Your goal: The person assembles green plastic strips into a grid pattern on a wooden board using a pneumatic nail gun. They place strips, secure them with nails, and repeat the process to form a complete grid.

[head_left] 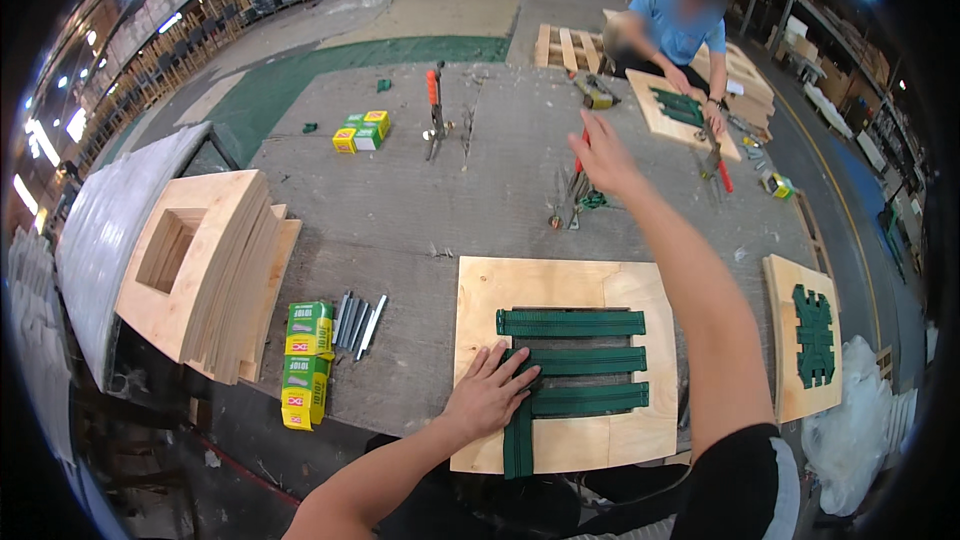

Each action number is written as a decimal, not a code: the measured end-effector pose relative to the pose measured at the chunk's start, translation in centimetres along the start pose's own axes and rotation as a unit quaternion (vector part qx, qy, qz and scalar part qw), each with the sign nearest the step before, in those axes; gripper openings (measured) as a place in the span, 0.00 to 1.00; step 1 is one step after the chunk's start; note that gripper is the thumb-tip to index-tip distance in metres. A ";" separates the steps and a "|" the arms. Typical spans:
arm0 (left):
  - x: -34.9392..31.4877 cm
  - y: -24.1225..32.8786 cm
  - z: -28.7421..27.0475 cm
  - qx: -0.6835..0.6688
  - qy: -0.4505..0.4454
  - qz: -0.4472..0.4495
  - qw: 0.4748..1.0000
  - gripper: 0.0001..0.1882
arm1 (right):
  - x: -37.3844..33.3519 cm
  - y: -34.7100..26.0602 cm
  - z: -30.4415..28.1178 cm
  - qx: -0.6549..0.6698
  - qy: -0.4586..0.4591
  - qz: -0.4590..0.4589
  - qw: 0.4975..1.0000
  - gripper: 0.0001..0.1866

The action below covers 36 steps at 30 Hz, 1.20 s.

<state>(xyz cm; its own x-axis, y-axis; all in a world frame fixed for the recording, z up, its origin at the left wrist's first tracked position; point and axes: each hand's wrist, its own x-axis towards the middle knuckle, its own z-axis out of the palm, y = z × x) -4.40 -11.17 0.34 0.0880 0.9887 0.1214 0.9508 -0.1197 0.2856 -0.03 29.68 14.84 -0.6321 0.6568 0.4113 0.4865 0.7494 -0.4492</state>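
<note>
My left hand lies with its fingers spread on green webbing straps at the left side of a plywood panel. Three green straps run across the panel's opening, and one vertical green strap hangs past its near edge below my palm. My right hand is stretched out over the table, fingers apart, at the red handle of a metal hand tool. Whether it touches the handle is hard to see. A small green strap piece lies beside that tool.
Stacked plywood frames stand at left, beside staple boxes and loose staple strips. More boxes and an orange-handled tool stand farther back. A co-worker handles another panel. A finished-looking webbed panel lies right.
</note>
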 end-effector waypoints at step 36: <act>0.7 -0.2 -0.9 -0.071 -0.034 -0.004 0.997 0.31 | 4.2 5.4 8.1 0.013 -0.150 0.234 0.960 0.42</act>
<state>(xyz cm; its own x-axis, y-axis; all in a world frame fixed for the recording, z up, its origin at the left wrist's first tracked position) -4.81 -10.55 1.20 0.1058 0.9928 0.0557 0.9001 -0.1194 0.4190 -5.00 35.82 7.70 -0.4949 0.8647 -0.0861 0.7470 0.3727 -0.5506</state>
